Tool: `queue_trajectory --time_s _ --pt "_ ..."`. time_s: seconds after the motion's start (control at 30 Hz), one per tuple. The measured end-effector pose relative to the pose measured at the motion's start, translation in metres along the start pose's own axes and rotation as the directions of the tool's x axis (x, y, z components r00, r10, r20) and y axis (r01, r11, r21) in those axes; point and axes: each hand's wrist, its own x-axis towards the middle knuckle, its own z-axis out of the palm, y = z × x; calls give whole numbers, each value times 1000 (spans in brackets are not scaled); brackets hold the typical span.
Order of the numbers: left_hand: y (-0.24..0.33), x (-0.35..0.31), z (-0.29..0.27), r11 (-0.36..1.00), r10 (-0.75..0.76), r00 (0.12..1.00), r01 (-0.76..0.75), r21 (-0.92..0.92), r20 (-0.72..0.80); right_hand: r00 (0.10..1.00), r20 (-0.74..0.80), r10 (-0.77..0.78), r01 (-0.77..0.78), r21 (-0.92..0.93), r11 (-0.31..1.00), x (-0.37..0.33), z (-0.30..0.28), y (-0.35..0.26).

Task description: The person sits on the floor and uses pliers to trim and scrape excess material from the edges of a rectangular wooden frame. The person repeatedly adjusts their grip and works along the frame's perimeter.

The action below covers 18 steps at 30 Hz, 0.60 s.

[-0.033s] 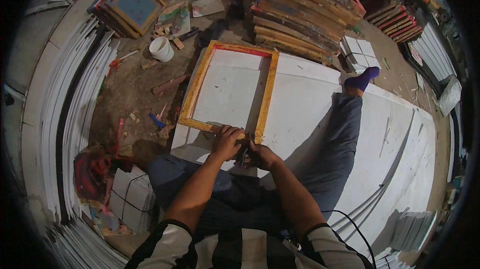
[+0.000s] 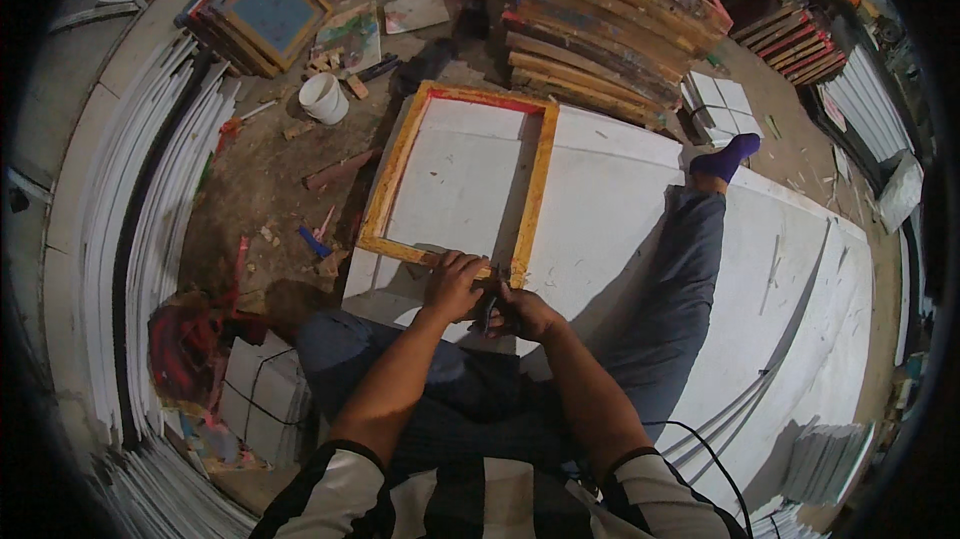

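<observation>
A yellowish wooden frame (image 2: 541,174) with red on its inner edge lies flat on white sheets (image 2: 610,199) in front of me. Fingers of my left hand (image 2: 455,285) curl over its near rail, close to the near right corner. Beside that corner, my right hand (image 2: 527,314) is closed around a dark hand tool that looks like pliers (image 2: 491,311). The tool's tip meets the frame at the corner; my fingers partly hide it. Small shavings or scraps lie on the white surface around the frame.
My outstretched leg (image 2: 685,269) lies across the sheets at right. Stacked wooden frames (image 2: 600,29) stand at the far side. A white bucket (image 2: 323,99) is on the dirt floor at left, near bundled white strips (image 2: 150,239). A black cable (image 2: 715,459) curves at lower right.
The dark tool and the fingers of my right hand have shifted slightly. The frame and my left hand stay in place.
</observation>
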Motion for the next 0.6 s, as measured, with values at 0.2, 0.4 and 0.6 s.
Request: queue_trajectory --time_s 0.2,0.4,0.6 --pt "-2 0 4 1000 19 999 -19 3 -45 996 -88 17 -15 26 1000 -10 13 -4" --pt "0 4 5 1000 18 997 -18 3 -74 955 -173 -240 186 -279 942 -4 17 8" --pt "-7 3 14 1000 -11 995 10 -8 -101 918 -328 -225 128 -294 947 -3 32 7"
